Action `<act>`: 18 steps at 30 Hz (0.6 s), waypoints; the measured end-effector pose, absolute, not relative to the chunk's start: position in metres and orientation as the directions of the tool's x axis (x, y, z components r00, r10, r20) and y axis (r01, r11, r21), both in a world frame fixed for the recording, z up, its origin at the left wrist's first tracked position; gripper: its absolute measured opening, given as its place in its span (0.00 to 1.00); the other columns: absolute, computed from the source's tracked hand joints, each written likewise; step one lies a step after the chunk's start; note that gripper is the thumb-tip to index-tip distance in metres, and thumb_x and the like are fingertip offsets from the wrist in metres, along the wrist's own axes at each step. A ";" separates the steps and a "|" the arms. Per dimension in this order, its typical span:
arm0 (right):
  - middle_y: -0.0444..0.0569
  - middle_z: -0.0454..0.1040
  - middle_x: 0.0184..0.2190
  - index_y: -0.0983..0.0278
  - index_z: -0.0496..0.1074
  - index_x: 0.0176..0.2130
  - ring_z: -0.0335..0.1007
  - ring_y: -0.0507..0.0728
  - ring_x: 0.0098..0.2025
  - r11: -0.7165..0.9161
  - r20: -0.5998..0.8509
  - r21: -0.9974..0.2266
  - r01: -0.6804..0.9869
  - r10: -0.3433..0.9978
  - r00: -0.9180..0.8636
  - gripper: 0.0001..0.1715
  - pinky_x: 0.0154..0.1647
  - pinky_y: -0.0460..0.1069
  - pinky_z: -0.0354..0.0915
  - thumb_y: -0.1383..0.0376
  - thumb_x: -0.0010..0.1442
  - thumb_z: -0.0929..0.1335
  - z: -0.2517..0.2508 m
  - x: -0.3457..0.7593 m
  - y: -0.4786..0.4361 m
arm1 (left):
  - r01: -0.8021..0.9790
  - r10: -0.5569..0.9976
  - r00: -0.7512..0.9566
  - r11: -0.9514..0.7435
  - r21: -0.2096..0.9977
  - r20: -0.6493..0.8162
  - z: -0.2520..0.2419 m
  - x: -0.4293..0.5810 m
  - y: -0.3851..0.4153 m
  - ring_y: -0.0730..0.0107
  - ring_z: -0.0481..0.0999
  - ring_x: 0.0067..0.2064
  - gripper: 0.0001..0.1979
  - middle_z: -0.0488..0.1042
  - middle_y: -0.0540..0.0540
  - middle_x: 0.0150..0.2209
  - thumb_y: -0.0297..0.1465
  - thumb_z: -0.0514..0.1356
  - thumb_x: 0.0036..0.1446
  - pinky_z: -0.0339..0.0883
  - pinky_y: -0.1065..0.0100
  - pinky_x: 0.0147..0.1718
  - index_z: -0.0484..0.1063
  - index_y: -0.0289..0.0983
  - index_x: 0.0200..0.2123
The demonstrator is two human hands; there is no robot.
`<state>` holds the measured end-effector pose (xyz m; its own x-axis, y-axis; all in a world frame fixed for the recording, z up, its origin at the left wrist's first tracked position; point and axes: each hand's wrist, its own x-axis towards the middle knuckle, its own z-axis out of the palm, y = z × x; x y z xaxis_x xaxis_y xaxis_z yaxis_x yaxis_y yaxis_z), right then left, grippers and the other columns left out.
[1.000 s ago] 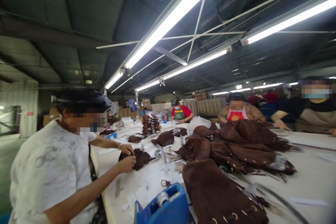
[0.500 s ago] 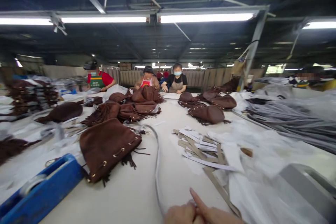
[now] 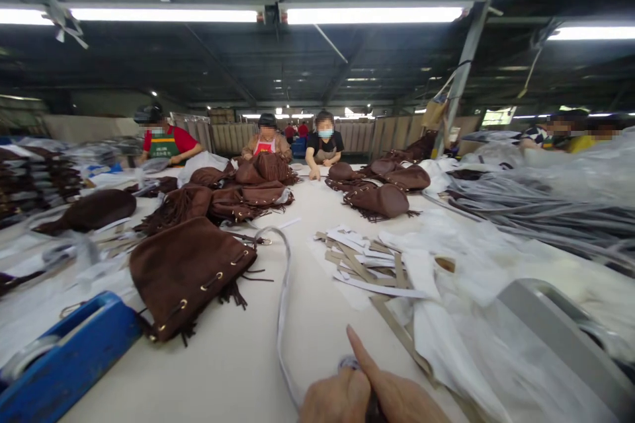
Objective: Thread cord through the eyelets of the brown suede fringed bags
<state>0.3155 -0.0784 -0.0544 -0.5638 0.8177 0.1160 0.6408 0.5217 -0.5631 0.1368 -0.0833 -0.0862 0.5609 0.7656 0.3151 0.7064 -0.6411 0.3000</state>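
Observation:
My two hands meet at the bottom edge of the view, pressed side by side. My left hand (image 3: 330,402) is curled closed where a long white strap (image 3: 284,291) ends. My right hand (image 3: 397,396) lies against it with the index finger stretched forward over a small dark piece I cannot make out. The strap loops away across the white table (image 3: 302,211) to a brown suede fringed bag (image 3: 186,271) with metal eyelets, lying to the left of my hands.
A blue tape dispenser (image 3: 69,357) sits at the lower left. Paper strips (image 3: 367,264) and white plastic sheets (image 3: 461,330) lie to the right, beside a grey tray (image 3: 560,330). More brown bags (image 3: 238,195) are piled mid-table. Several people work at the far end and sides.
The view swung right from the person at my left to the table's length. My hands came into view and now sit a little higher in the frame.

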 end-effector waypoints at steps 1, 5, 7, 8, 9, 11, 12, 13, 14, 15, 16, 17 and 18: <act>0.54 0.78 0.44 0.61 0.38 0.68 0.75 0.61 0.41 0.518 0.106 -0.590 0.619 0.810 -0.577 0.45 0.42 0.51 0.69 0.69 0.56 0.61 -0.046 0.315 -0.082 | 0.699 0.747 0.607 -0.664 0.265 0.271 -0.072 0.135 -0.087 0.61 0.74 0.30 0.07 0.75 0.44 0.32 0.28 0.55 0.57 0.60 0.67 0.24 0.65 0.39 0.41; 0.54 0.71 0.56 0.62 0.46 0.67 0.68 0.61 0.54 0.557 0.078 -0.630 0.541 0.739 -0.669 0.44 0.56 0.53 0.62 0.71 0.54 0.60 -0.015 0.321 -0.087 | 0.541 0.583 0.787 -0.809 0.230 0.202 -0.021 0.116 -0.085 0.62 0.74 0.37 0.16 0.76 0.48 0.38 0.25 0.59 0.54 0.66 0.66 0.35 0.64 0.40 0.46; 0.54 0.70 0.57 0.62 0.47 0.67 0.67 0.62 0.56 0.540 0.034 -0.607 0.584 0.751 -0.659 0.46 0.57 0.55 0.61 0.73 0.51 0.60 -0.007 0.321 -0.088 | 0.527 0.589 0.767 -0.804 0.275 0.253 -0.017 0.115 -0.082 0.63 0.73 0.38 0.15 0.76 0.48 0.38 0.23 0.57 0.53 0.66 0.66 0.38 0.64 0.40 0.45; 0.55 0.70 0.56 0.63 0.45 0.67 0.67 0.62 0.55 0.519 0.015 -0.595 0.614 0.771 -0.637 0.48 0.56 0.55 0.61 0.74 0.49 0.60 -0.005 0.320 -0.089 | 0.540 0.616 0.732 -0.785 0.303 0.292 -0.022 0.118 -0.083 0.64 0.73 0.37 0.14 0.76 0.48 0.37 0.22 0.56 0.52 0.67 0.67 0.38 0.64 0.39 0.43; 0.56 0.71 0.55 0.65 0.42 0.68 0.68 0.63 0.54 0.496 0.005 -0.592 0.635 0.790 -0.613 0.50 0.54 0.55 0.63 0.74 0.48 0.60 -0.006 0.318 -0.091 | 0.559 0.645 0.688 -0.763 0.325 0.332 -0.029 0.123 -0.084 0.64 0.73 0.36 0.12 0.75 0.46 0.36 0.21 0.55 0.51 0.67 0.67 0.37 0.64 0.38 0.41; 0.58 0.74 0.50 0.68 0.33 0.68 0.71 0.62 0.49 0.458 0.005 -0.616 0.641 0.816 -0.579 0.52 0.50 0.54 0.65 0.73 0.49 0.60 -0.009 0.314 -0.094 | 0.595 0.674 0.624 -0.738 0.317 0.396 -0.046 0.133 -0.090 0.64 0.73 0.33 0.10 0.75 0.44 0.33 0.21 0.53 0.51 0.68 0.67 0.33 0.65 0.37 0.38; 0.58 0.75 0.48 0.68 0.29 0.67 0.72 0.61 0.46 0.450 0.014 -0.642 0.621 0.817 -0.577 0.52 0.48 0.53 0.66 0.72 0.51 0.60 -0.011 0.313 -0.095 | 0.601 0.668 0.619 -0.741 0.299 0.412 -0.052 0.137 -0.092 0.63 0.73 0.31 0.10 0.74 0.44 0.32 0.21 0.52 0.52 0.69 0.68 0.31 0.65 0.37 0.38; 0.57 0.76 0.46 0.68 0.27 0.67 0.72 0.60 0.43 0.447 0.023 -0.671 0.592 0.810 -0.586 0.52 0.46 0.53 0.66 0.71 0.53 0.60 -0.014 0.312 -0.095 | 0.591 0.656 0.631 -0.753 0.291 0.415 -0.055 0.138 -0.095 0.64 0.73 0.30 0.10 0.74 0.44 0.31 0.21 0.52 0.53 0.69 0.68 0.30 0.66 0.37 0.38; 0.55 0.76 0.44 0.67 0.28 0.67 0.72 0.60 0.41 0.443 0.029 -0.695 0.566 0.805 -0.593 0.51 0.46 0.52 0.66 0.70 0.54 0.61 -0.015 0.312 -0.094 | 0.568 0.646 0.647 -0.763 0.310 0.405 -0.055 0.137 -0.097 0.64 0.73 0.31 0.12 0.73 0.45 0.31 0.21 0.51 0.53 0.70 0.68 0.30 0.66 0.37 0.39; 0.53 0.76 0.42 0.65 0.29 0.68 0.71 0.59 0.41 0.435 0.032 -0.710 0.554 0.806 -0.591 0.51 0.46 0.52 0.66 0.69 0.54 0.62 -0.016 0.313 -0.093 | 0.535 0.641 0.660 -0.767 0.354 0.391 -0.053 0.133 -0.098 0.65 0.74 0.32 0.15 0.73 0.46 0.33 0.20 0.51 0.53 0.70 0.69 0.31 0.66 0.38 0.42; 0.51 0.76 0.41 0.64 0.32 0.68 0.70 0.59 0.41 0.422 0.029 -0.719 0.553 0.812 -0.583 0.52 0.46 0.52 0.65 0.69 0.53 0.63 -0.015 0.314 -0.090 | 0.496 0.643 0.668 -0.760 0.419 0.376 -0.049 0.128 -0.099 0.65 0.74 0.36 0.19 0.73 0.45 0.36 0.19 0.51 0.52 0.71 0.70 0.35 0.65 0.39 0.46; 0.50 0.76 0.41 0.63 0.34 0.68 0.70 0.59 0.41 0.402 0.016 -0.725 0.559 0.821 -0.571 0.54 0.46 0.51 0.65 0.69 0.51 0.65 -0.015 0.316 -0.088 | 0.457 0.650 0.665 -0.744 0.487 0.369 -0.045 0.122 -0.099 0.65 0.74 0.41 0.24 0.72 0.44 0.42 0.18 0.51 0.50 0.71 0.70 0.39 0.62 0.40 0.50; 0.49 0.75 0.41 0.62 0.36 0.68 0.69 0.58 0.40 0.378 -0.006 -0.727 0.573 0.831 -0.556 0.56 0.45 0.51 0.65 0.70 0.49 0.67 -0.013 0.317 -0.086 | 0.421 0.657 0.657 -0.727 0.542 0.370 -0.041 0.116 -0.099 0.64 0.73 0.46 0.29 0.69 0.43 0.48 0.17 0.51 0.49 0.71 0.69 0.43 0.58 0.42 0.55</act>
<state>0.3173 -0.0859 -0.0134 -0.5560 0.8312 -0.0065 0.5731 0.3776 -0.7273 0.1164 -0.0991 -0.0407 0.6570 0.6568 0.3700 0.4213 -0.7269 0.5422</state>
